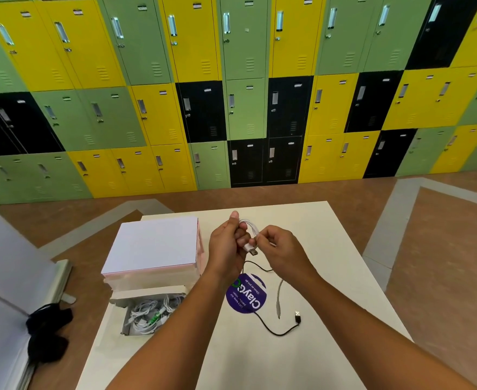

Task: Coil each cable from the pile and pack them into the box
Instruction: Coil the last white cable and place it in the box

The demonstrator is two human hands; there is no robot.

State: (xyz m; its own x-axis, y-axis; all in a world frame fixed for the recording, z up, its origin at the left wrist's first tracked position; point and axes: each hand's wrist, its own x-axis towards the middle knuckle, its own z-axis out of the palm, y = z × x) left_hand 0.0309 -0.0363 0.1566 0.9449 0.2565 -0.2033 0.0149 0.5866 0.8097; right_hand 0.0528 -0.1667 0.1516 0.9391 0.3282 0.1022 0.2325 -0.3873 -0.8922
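Above the middle of the white table [330, 249], my left hand [227, 246] grips a coiled white cable [250, 226], whose USB plug sticks out below my fingers. My right hand [279, 246] pinches the same cable just beside the plug. A black cable [274, 330] with a USB end lies loose on the table nearer to me, and a grey cable [279, 299] lies next to it. The open cardboard box [147, 294] at the lower left holds several coiled white cables [150, 313].
A white lid [155, 243] rests on a pink-edged stack behind the box. A round purple sticker [247, 294] marks the table. Black items [48, 330] lie on the brown floor at the left, beside a grey panel. Coloured lockers fill the wall behind.
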